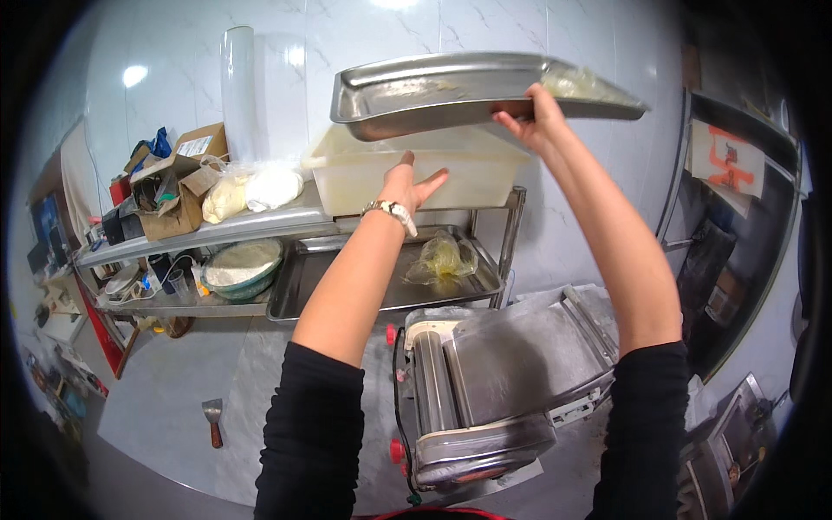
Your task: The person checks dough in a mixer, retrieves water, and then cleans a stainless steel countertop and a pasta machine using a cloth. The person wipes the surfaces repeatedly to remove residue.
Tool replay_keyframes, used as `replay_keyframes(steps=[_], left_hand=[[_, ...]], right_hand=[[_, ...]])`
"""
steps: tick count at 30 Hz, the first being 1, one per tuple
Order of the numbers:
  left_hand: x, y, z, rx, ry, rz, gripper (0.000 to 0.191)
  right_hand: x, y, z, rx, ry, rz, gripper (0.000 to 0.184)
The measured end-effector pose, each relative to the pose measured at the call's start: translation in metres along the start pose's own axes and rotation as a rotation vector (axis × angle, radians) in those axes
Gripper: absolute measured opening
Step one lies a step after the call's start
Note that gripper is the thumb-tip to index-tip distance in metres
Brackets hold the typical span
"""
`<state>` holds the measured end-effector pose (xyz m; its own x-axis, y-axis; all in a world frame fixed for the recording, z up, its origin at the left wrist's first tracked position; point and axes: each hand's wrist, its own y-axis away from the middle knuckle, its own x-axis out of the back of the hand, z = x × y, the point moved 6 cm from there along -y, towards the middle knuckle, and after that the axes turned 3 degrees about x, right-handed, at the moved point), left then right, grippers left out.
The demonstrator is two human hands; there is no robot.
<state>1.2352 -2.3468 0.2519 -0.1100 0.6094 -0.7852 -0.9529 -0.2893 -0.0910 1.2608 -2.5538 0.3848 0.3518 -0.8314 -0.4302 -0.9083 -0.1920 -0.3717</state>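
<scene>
My right hand (538,122) grips the near rim of a deep stainless steel tray (429,117), raised above the shelf. A crumpled clear plastic bag (575,86) lies at the tray's right end. My left hand (409,183), wearing a watch or bracelet (391,209), is held with fingers apart in front of a white plastic tub (481,179). It holds nothing; whether it touches the tub I cannot tell. The tub stands on the upper shelf, partly hidden by the tray. Below it, a dark metal tray (344,286) carries a plastic bag with yellowish contents (443,257).
A dough sheeter (520,364) with red knobs stands on the grey worktop (169,403). Left of it lies a scraper (213,422). A basin of flour (242,270) sits on the lower shelf. Cardboard boxes (166,208) and white bags (273,187) crowd the upper shelf (286,218).
</scene>
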Motion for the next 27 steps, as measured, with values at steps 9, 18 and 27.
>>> replay_keyframes(steps=[9,18,27], left_hand=[[0.098,0.059,-0.028,0.274,-0.647,-0.326,0.039],[0.419,0.319,-0.021,0.583,-0.847,0.007,0.03],[0.719,0.442,0.106,0.4,-2.004,1.191,0.068]], right_hand=[[-0.07,-0.031,0.122,-0.127,-0.309,0.002,0.038],[-0.096,-0.035,0.161,-0.4,0.119,-0.427,0.094],[-0.142,0.105,0.157,-0.15,0.806,-0.461,0.059]])
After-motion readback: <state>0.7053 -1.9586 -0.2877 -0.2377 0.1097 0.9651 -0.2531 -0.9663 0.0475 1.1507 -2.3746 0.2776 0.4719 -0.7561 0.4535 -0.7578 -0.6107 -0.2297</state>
